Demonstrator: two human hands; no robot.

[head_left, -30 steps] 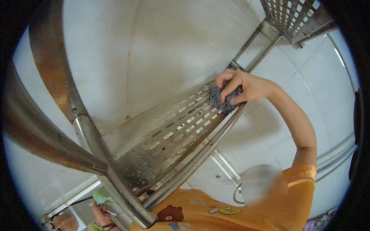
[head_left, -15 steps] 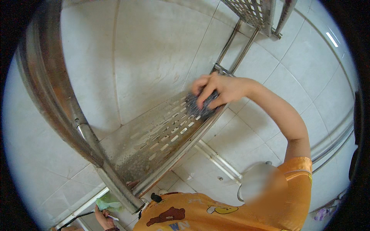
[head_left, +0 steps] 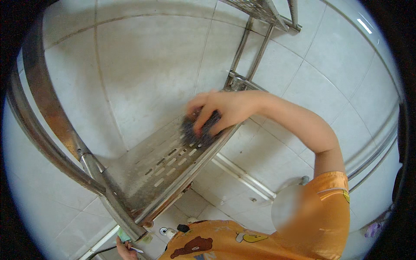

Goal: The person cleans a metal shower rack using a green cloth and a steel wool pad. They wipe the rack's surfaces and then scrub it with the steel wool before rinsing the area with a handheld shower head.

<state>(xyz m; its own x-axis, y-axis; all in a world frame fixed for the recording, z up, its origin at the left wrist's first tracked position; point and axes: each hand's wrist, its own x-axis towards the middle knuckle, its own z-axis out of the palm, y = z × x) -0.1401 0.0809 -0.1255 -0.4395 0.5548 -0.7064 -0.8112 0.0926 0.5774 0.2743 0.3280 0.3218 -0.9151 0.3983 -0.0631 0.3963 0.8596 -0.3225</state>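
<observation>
My right hand [head_left: 216, 110] curls over a dark grey steel wool scourer [head_left: 187, 130], pressing it to a metal rack shelf [head_left: 143, 177] with rows of slots. The shelf looks stained, with whitish and brown grime at its left end. Motion blurs the fingers and the scourer a little. Far down at the lower left, beyond the end of the rack, my left hand [head_left: 125, 250] is closed round a pale green thing [head_left: 123, 235] whose kind I cannot make out. Beside its fingers a thin whitish piece [head_left: 137, 250] sticks out.
Curved metal bars [head_left: 47, 97] frame the rack's left side. A second perforated shelf [head_left: 255, 9] is at the top. White tiled wall [head_left: 151, 78] lies behind. White pipes [head_left: 242, 175] run below the shelf, and a metal hose [head_left: 372, 171] hangs at right.
My right hand has moved the scourer leftward along the shelf. The view has shifted slightly, and the left hand with the green thing appears lower and further right.
</observation>
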